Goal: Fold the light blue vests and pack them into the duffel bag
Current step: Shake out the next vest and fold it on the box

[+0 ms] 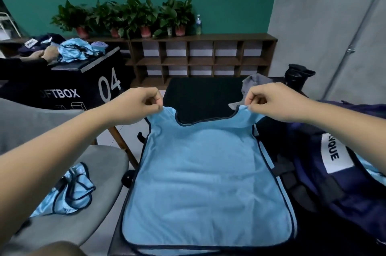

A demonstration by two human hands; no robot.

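A light blue vest point(206, 176) with dark trim lies spread flat on a black padded box point(204, 96), neck end away from me. My left hand point(135, 105) pinches its left shoulder strap. My right hand point(271, 103) pinches the right strap. Both straps are lifted slightly off the surface. A navy duffel bag point(338, 172) with a white label stands open at the right, with light blue cloth showing inside. Another crumpled light blue vest point(69, 191) lies on a grey chair point(104, 163) at the lower left.
A black box marked 04 point(94, 80) stands at the back left with a pile of blue vests point(75, 50), where another person's hands point(45, 55) rest. A wooden shelf point(200, 57) with potted plants lines the green wall. Grey cloth point(254, 82) and a dark bottle point(296, 78) lie beyond the vest.
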